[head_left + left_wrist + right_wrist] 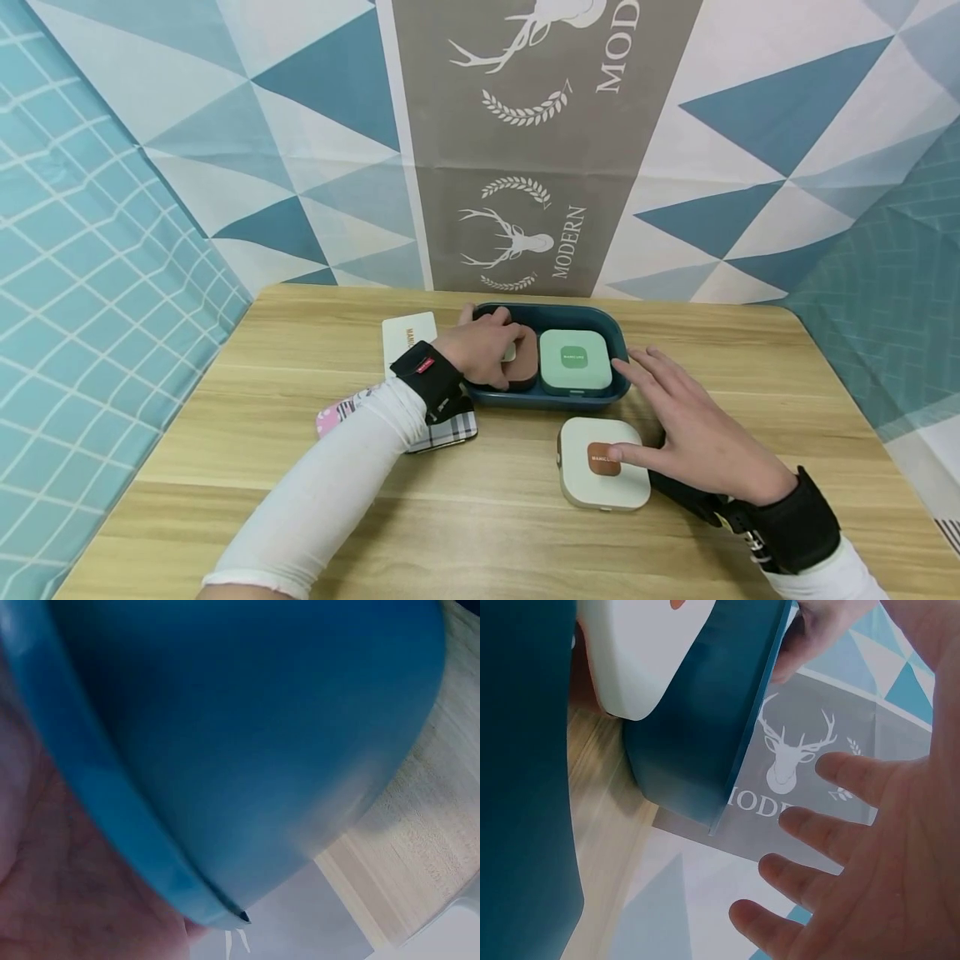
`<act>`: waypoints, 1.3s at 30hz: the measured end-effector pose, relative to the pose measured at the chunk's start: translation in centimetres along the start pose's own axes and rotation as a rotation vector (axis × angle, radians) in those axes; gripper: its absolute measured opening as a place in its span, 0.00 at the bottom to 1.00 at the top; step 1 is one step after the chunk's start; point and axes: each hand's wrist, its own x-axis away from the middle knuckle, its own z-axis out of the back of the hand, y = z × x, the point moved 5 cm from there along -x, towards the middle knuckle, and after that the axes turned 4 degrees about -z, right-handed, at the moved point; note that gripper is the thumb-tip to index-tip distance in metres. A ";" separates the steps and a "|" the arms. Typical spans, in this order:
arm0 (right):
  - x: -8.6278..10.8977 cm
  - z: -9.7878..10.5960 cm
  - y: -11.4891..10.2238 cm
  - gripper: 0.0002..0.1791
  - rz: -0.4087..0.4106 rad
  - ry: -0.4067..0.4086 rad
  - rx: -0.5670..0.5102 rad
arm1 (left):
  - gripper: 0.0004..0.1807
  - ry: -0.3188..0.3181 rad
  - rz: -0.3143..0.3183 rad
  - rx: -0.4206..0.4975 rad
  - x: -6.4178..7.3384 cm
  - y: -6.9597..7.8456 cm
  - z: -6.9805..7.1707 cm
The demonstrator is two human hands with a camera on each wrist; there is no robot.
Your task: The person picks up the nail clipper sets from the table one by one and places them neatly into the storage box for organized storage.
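A dark blue oblong tray (pixel 551 402) lies toward the back of the table, with two square boxes inside. My left hand (pixel 480 348) reaches over the tray's left end and grips the brown box (pixel 528 358), covering much of it; its palm is beside the blue rim in the left wrist view. The mint green box (pixel 576 358) sits in the tray's right half. My right hand (pixel 693 429) is spread with straight fingers near the tray's right end, holding nothing. Below its thumb lies a cream box (pixel 592 483) with a brown label, on the table in front of the tray.
A white card (pixel 401 329) lies left of the tray. A pink patterned item (pixel 330 419) and a plaid flat item (pixel 453 431) are partly hidden under my left wrist. Behind the wooden table (pixel 465 533) hangs a patterned cloth (pixel 517 133).
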 end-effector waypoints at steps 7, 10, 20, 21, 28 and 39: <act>0.0 0.0 -0.1 0.60 0.004 0.006 -0.002 | 0.45 0.013 -0.008 -0.021 0.3 0.1 0.1; 0.1 0.1 -0.1 0.60 0.005 0.005 -0.004 | 0.46 0.013 -0.006 -0.030 0.4 0.1 0.1; 0.1 0.3 -0.3 0.60 0.020 0.016 -0.002 | 0.46 0.028 0.006 0.019 0.8 -0.2 0.5; 0.1 0.3 -0.3 0.60 0.020 0.016 -0.001 | 0.45 0.033 0.005 0.029 0.8 -0.2 0.6; 0.2 0.3 -0.2 0.60 0.011 0.013 -0.004 | 0.45 0.085 -0.028 0.092 1.2 -0.2 1.5; 0.2 0.4 -0.3 0.60 0.007 0.016 -0.006 | 0.50 0.157 -0.031 0.176 2.9 -0.1 2.4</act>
